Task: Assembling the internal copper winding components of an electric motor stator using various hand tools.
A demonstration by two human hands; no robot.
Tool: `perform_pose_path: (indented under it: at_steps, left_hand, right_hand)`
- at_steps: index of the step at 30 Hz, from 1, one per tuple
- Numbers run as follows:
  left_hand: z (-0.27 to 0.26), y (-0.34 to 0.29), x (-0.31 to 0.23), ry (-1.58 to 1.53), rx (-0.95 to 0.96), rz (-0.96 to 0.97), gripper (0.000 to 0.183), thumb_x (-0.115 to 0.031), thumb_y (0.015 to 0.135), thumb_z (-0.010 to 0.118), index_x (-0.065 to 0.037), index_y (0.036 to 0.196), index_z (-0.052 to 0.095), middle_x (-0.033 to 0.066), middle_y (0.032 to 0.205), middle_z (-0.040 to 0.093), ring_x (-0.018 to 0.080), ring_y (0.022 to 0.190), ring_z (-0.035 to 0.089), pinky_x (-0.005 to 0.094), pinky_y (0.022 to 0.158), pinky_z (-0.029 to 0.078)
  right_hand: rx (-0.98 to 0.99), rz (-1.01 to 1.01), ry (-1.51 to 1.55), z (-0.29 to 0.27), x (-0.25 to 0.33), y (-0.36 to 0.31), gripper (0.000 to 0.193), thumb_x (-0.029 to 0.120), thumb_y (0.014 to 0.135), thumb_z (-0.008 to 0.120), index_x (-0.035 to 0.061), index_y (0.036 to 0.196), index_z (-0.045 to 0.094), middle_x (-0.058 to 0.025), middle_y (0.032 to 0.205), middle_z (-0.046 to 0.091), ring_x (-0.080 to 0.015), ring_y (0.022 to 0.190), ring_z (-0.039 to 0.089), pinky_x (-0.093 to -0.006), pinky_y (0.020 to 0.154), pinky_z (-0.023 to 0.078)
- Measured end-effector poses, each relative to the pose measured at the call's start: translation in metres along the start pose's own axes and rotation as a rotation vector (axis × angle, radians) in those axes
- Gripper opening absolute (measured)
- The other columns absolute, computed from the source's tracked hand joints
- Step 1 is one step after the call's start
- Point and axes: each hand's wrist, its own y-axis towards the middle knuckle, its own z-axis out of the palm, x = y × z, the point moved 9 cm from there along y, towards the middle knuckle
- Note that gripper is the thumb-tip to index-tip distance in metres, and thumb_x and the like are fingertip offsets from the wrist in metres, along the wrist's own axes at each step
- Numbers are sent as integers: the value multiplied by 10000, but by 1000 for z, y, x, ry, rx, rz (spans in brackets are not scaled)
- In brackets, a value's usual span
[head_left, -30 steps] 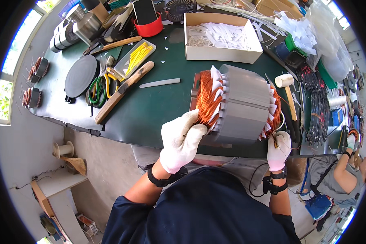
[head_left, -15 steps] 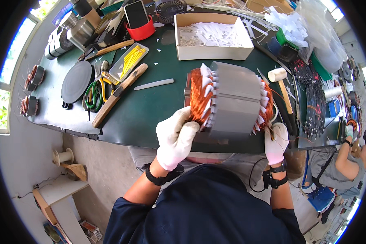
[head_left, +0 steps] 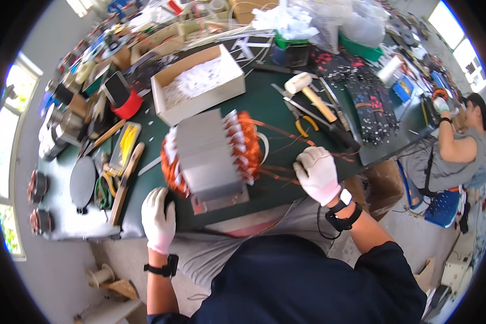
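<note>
A motor stator [head_left: 208,154] with a grey metal core, orange copper windings and white paper tabs rests on a small block at the near side of the green table. Copper lead wires [head_left: 279,129] trail from its right end. My gloved left hand [head_left: 158,220] is at the table's front edge, left of the stator and apart from it, fingers straight and thumb out. Over the leads to the right, my gloved right hand [head_left: 316,171] has curled fingers closed around some wires; its fingertips are partly hidden.
A white box [head_left: 200,86] of paper strips stands behind the stator. To the right lie a mallet [head_left: 310,97], pliers [head_left: 302,120] and bundled dark sleeves [head_left: 364,102]. A wooden-handled tool [head_left: 127,183] lies left. Another person [head_left: 459,146] sits at far right.
The stator has turned and now rests lower. My left hand has let go of its winding and moved to the table edge. My right hand has moved away from the stator along the wires.
</note>
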Motion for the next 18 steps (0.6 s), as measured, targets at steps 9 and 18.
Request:
perform_pose_path:
  at_steps: [9, 18]
  left_hand:
    - [-9, -4, -8, 138, -8, 167, 334, -166, 1011, 624, 51, 1265, 638, 294, 1223, 651, 489, 1081, 648, 586, 942, 529]
    - [-18, 26, -39, -25, -47, 342, 303, -204, 1009, 590, 51, 1170, 619, 248, 1098, 646, 457, 971, 639, 565, 866, 537]
  right_hand:
    - [332, -5, -104, 31, 4, 14, 245, 296, 866, 678, 115, 710, 627, -78, 790, 593, -285, 800, 614, -422, 689, 491]
    - [271, 248, -229, 24, 2, 10, 221, 315, 870, 693, 131, 797, 595, -60, 863, 563, -266, 842, 579, -411, 731, 471]
